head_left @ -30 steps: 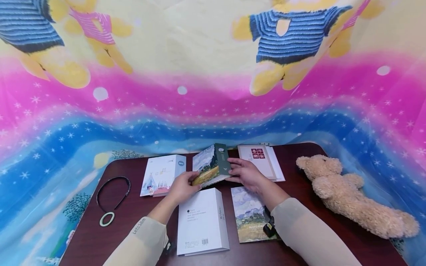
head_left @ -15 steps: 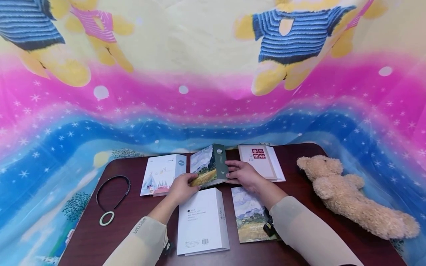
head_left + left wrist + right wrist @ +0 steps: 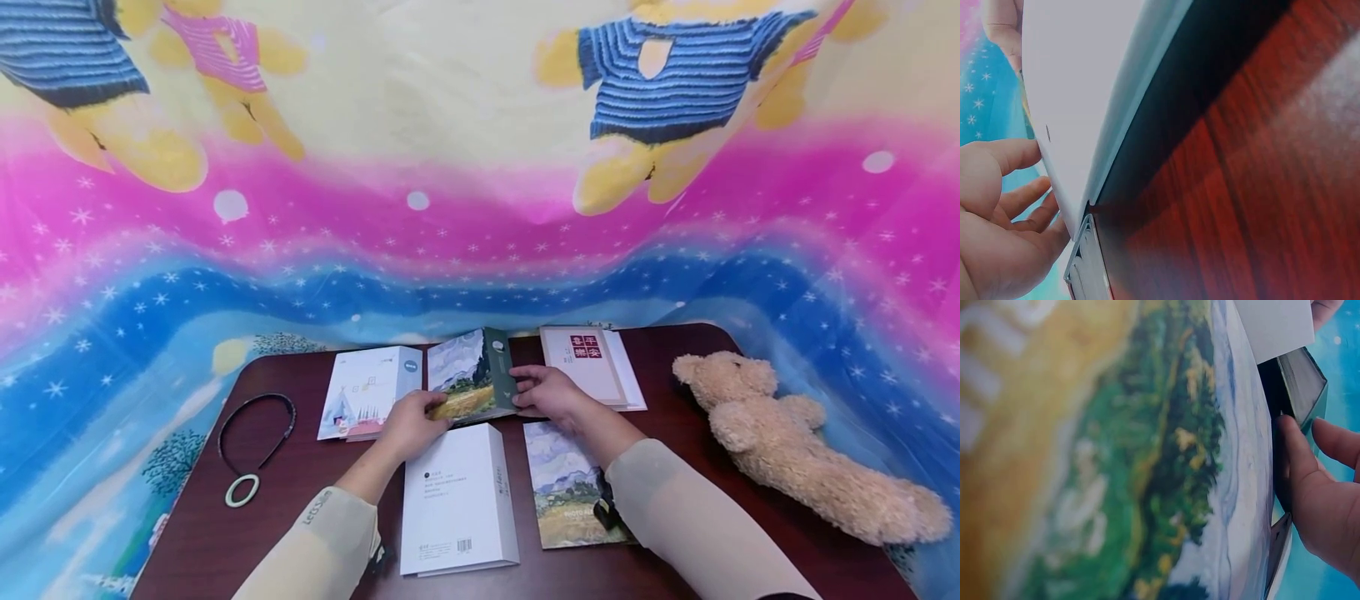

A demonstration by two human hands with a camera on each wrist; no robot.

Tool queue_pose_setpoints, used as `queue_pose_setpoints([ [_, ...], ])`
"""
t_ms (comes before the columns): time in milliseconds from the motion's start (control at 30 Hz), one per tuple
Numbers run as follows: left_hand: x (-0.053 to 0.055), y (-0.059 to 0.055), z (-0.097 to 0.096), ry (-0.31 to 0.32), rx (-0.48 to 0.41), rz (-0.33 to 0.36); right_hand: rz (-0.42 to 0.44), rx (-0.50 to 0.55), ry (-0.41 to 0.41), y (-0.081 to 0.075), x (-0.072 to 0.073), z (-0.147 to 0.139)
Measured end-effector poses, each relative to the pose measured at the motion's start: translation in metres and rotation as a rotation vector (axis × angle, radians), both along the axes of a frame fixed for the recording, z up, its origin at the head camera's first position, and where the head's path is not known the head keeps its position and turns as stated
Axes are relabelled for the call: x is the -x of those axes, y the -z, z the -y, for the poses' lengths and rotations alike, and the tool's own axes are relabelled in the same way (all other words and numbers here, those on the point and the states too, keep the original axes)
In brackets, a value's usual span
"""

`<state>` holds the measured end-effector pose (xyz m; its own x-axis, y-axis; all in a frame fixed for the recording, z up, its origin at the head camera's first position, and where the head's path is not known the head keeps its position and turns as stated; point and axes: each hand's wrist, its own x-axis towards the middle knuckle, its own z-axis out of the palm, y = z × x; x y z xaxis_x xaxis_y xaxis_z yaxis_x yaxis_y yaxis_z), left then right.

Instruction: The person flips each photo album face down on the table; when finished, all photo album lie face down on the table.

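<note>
A photo album (image 3: pixel 463 375) with a painted landscape cover and a dark green spine lies nearly flat at the back middle of the table. My left hand (image 3: pixel 408 425) holds its near left corner, thumb on the cover. My right hand (image 3: pixel 551 392) grips the spine side; in the right wrist view, thumb and fingers of the right hand (image 3: pixel 1329 494) are around the green edge. A white album (image 3: pixel 457 500) lies just in front, below the left hand. Another painted photo album (image 3: pixel 566 492) lies partly under the right forearm. The left hand (image 3: pixel 1004 219) shows beyond the white album's edge in the left wrist view.
A white album with a tent drawing (image 3: pixel 367 392) lies at the back left, and a beige one with red characters (image 3: pixel 581 362) at the back right. A black headband (image 3: pixel 222 429) and pale green ring (image 3: pixel 242 491) are at left; a teddy bear (image 3: pixel 795 442) lies at right.
The held photo album has tipped down from a raised tilt to nearly flat, straightening and shifting slightly left. Both hands stay on it, and the right hand's fingers have lowered a little along the spine.
</note>
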<state>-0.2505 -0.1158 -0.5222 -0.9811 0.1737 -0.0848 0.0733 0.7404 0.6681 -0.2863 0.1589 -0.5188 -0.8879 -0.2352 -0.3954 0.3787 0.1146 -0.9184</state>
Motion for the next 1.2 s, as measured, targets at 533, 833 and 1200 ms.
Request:
queue_pose_setpoints([
  [533,0.001,-0.005,0.002,-0.004,-0.004,0.006,0.006,-0.040,-0.122,0.001,-0.001,-0.005],
  [833,0.001,-0.003,0.003,0.012,-0.004,0.019,-0.015,-0.054,-0.145,-0.005,-0.003,-0.008],
  [1200,0.000,-0.006,0.002,0.017,-0.014,0.018,-0.092,-0.141,-0.207,-0.007,-0.011,-0.011],
])
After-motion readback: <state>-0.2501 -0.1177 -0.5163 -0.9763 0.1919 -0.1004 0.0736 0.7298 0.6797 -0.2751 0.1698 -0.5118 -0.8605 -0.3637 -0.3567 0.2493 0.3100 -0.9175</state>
